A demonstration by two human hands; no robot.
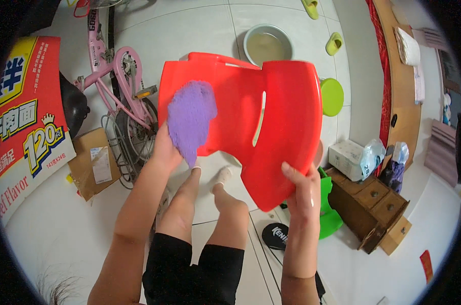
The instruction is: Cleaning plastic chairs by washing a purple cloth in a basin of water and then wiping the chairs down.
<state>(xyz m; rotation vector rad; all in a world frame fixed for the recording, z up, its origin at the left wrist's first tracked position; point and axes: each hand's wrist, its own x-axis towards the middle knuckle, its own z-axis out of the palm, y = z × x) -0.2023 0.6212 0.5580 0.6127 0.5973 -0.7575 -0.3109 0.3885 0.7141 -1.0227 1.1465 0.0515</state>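
A large red plastic panel (pixel 230 103), with cut-out edges and a curved slot, is held up before me above the floor. My right hand (pixel 304 183) grips its lower right edge, thumb on the face turned to me. In my left hand (pixel 167 150) is a fluffy purple cloth (pixel 192 118), which lies against the left part of the panel. The cloth hides most of that hand's fingers. Beyond the panel's top edge stands a grey-green basin (pixel 252 55) of cloudy water, partly covered by the panel.
On the left are a pink bicycle (pixel 104 80), a cardboard box (pixel 93 164) and a big printed carton (pixel 28 114). To the right stand a round green stool (pixel 332 97), green plastic parts (pixel 327 213) and a brown wooden drawer cabinet (pixel 364 202). Yellow-green slippers (pixel 334 44) lie farther off.
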